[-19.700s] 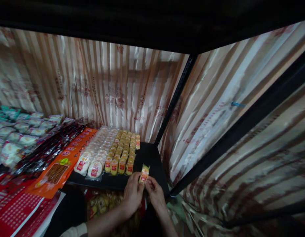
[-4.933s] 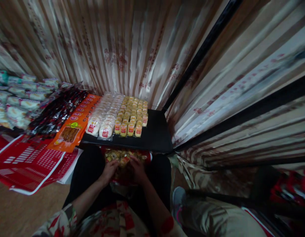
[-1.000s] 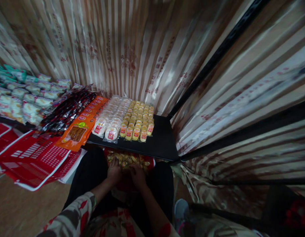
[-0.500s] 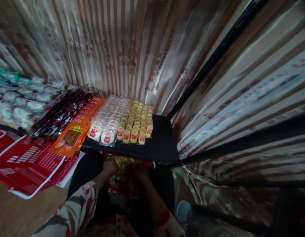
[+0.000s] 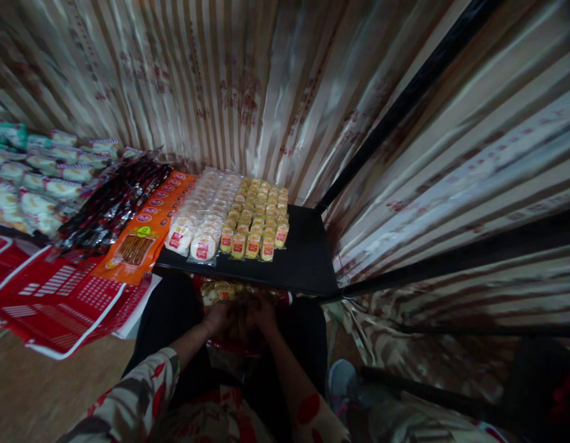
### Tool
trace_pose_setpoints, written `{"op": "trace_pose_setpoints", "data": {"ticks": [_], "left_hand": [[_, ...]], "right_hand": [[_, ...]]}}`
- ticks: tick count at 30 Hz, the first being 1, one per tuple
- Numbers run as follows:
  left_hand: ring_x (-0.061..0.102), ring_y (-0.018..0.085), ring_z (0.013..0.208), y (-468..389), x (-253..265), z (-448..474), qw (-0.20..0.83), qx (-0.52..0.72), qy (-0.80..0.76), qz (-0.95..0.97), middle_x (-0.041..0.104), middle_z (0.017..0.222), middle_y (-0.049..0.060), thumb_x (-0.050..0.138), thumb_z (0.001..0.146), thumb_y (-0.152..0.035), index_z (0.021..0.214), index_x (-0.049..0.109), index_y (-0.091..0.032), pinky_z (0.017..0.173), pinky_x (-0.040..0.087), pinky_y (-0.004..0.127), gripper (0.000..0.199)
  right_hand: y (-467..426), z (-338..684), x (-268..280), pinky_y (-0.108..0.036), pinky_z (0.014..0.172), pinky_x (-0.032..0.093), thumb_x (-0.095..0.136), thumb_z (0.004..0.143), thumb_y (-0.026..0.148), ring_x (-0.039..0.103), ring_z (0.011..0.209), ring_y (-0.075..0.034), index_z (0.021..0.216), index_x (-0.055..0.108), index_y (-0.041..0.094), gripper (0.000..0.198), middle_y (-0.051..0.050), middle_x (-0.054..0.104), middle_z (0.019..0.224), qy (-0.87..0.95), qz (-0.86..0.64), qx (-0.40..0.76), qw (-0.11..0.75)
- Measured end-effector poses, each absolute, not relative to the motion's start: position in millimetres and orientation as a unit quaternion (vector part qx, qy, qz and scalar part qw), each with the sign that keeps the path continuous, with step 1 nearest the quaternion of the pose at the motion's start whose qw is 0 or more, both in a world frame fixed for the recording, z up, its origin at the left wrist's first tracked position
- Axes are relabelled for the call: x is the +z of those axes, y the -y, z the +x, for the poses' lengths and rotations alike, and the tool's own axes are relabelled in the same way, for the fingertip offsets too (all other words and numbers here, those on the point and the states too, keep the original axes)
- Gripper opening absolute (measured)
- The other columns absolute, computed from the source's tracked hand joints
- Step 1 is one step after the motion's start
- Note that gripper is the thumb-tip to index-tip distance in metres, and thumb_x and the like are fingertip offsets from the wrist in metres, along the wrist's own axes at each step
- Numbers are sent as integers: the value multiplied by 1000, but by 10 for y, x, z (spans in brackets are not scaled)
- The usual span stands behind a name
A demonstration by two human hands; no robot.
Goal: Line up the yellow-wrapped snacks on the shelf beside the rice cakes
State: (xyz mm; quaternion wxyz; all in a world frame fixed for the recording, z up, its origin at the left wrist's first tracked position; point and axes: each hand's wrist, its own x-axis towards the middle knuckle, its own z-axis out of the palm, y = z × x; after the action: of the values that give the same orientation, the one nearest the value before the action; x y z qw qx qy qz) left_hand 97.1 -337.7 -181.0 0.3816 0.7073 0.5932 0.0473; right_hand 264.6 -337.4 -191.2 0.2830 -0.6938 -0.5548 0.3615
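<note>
Between my knees is a red basket or bag [image 5: 285, 299] holding small yellow-wrapped snack packets [image 5: 219, 291]; its lower part is dark. My left hand [image 5: 219, 316] reaches in at its left side, and my right hand [image 5: 263, 312] is close by on the right, both over the packets. Shadow hides the fingers of both hands, so what they hold cannot be made out. Just beyond, on a black table [image 5: 308, 246], stand neat rows of yellow snack packets [image 5: 253, 221], with rows of white round-cracker packets [image 5: 202, 245] to their left.
An orange snack bag [image 5: 141, 237] hangs over the table edge, beside a pile of dark packets [image 5: 114, 200]. White packets [image 5: 58, 166] lie farther left. A red plastic basket [image 5: 68, 301] sits at the lower left. Black poles [image 5: 405, 111] and striped sheeting [image 5: 248, 80] enclose the table.
My left hand has moved right and slightly down, nearer my right hand, over the packets. The table's rows look the same; the view has shifted slightly.
</note>
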Motion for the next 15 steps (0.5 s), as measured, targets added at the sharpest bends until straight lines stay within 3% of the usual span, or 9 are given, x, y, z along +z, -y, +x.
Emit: {"op": "trace_pose_setpoints", "data": {"ticks": [5,11,15], "left_hand": [[50,19,112,3494,-1803,1000,336,93,-634,691,57,117,10,41,76,-5,107,59,-15,98,37,32,37],[50,17,111,3566,-1640,984,327,150,-605,710,56,115,9,36,82,-13,106,57,-16,101,37,29,32],[41,19,123,3826,-1592,1028,355,212,-528,742,48,130,11,42,80,-21,127,41,-15,105,33,34,47]], "right_hand": [[3389,2684,-1917,-40,89,45,53,65,19,61,97,-25,81,67,20,21,-8,69,89,482,-712,385,335],[3405,2724,-1859,-38,78,51,55,67,39,63,91,-23,89,65,18,32,-8,69,91,433,-695,419,391],[3502,2706,-1833,-36,66,53,57,65,46,66,75,-23,92,63,15,42,-8,70,82,385,-649,507,416]]}}
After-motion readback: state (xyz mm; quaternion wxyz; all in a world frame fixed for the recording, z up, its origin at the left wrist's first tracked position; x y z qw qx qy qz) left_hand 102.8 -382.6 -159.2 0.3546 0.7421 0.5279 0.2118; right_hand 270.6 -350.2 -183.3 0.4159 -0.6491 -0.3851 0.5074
